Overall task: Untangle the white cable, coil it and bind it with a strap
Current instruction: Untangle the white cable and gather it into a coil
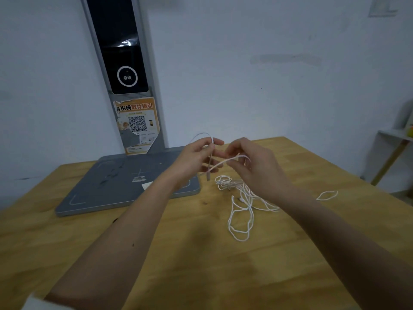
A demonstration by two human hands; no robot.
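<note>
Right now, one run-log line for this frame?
phase: untangling | left hand: pinches white cable loop | right hand: holds cable run | rest: tangled on table

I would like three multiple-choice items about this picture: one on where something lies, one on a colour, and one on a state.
1. Where does the loose tangle of the cable lie?
A. on the wooden table
B. on the grey base
C. on the floor

2. What colour is the sticker with the QR code?
A. green
B. orange
C. blue

3. What are the hands doing?
A. both rest flat on the table
B. only one touches the cable
C. both hold the cable above the table

Answers:
1. A: the tangle rests on the table, to the right of the grey base.
2. B: the sticker on the post is orange.
3. C: the left hand and the right hand each hold a strand, raised off the wood.
</note>
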